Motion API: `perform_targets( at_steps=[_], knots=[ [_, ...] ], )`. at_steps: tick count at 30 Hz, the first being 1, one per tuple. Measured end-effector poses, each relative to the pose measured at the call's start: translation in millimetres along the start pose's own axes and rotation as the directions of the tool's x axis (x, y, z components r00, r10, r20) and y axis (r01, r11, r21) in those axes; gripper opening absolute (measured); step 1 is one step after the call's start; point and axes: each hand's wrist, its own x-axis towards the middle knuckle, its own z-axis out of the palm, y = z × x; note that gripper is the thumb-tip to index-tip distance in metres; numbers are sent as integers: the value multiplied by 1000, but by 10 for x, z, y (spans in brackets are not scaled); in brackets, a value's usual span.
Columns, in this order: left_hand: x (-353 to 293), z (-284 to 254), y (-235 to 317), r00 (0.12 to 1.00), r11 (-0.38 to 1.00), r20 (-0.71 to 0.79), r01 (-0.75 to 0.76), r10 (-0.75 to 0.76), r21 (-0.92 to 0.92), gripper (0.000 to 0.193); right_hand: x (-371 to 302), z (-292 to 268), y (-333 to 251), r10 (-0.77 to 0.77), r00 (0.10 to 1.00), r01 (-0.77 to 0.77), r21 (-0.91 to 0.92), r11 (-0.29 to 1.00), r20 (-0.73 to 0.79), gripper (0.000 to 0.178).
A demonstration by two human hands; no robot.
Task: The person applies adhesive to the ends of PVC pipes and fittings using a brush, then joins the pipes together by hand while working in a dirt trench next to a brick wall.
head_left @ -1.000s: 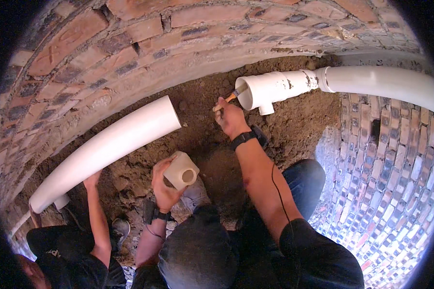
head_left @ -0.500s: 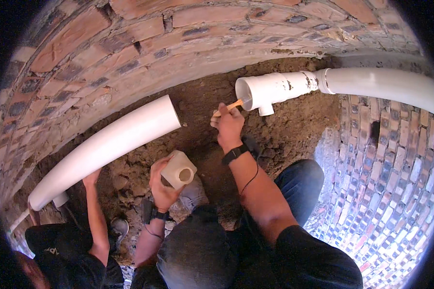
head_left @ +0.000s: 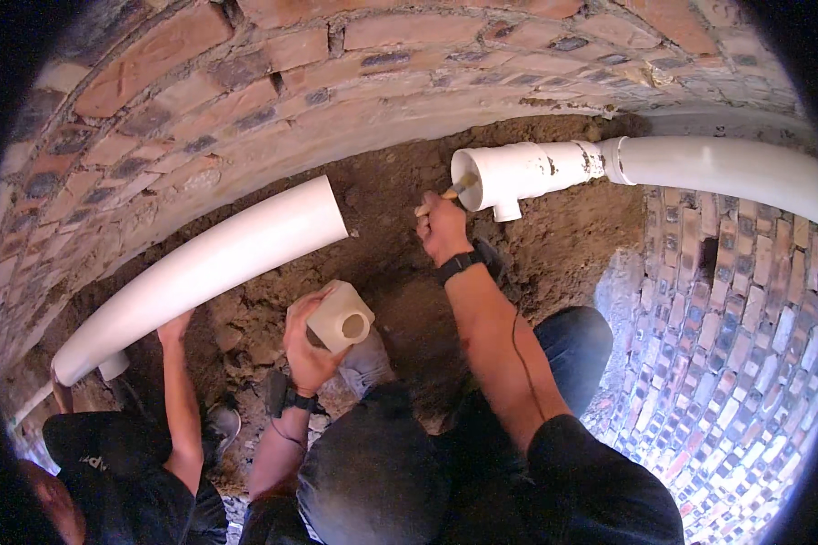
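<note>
The right hand (head_left: 443, 227) pinched a thin brush (head_left: 460, 186) into the tee's (head_left: 518, 173) mouth at 12 o'clock, while left fingers (head_left: 307, 338) wrapped the tub (head_left: 340, 316), seemingly light, rigid, perhaps slippery, best gripped around its sides.

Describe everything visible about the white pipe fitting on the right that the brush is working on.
The white tee fitting looks like smooth plastic, smudged with dirt near its joint. It lies roughly level above the dug earth, its round mouth open to the left, a short stub pointing down. Its right end joins a long white pipe at a collar. The right hand holds a small brush whose tip sits at the mouth's rim. Nothing else touches it.
</note>
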Motion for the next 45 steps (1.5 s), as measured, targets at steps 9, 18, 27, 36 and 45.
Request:
perform_targets(
  at_steps=[9,18,27,36,45],
  knots=[
    [-13,69,95,1000,999,-4,-9,9,49,71,-854,-46,198,-163,985,162,24,986,55,16],
    [141,412,286,994,996,64,-87,85,26,68,-2093,-1050,-256,-573,635,741,-618,263,518,30],
    [526,1254,1038,924,961,262,-273,277,-51,71,-3355,-1984,-1608,-361,596,680,-690,-248,717,21],
    [444,1884,1541,769,888,450,-432,454,-156,69,-3401,-2310,-1771,-256,478,589,-522,-617,840,20],
    [422,2119,2238,680,950,668,-278,301,-145,77,-3215,-2954,-2010,-383,619,749,-662,25,686,55]
  ],
)
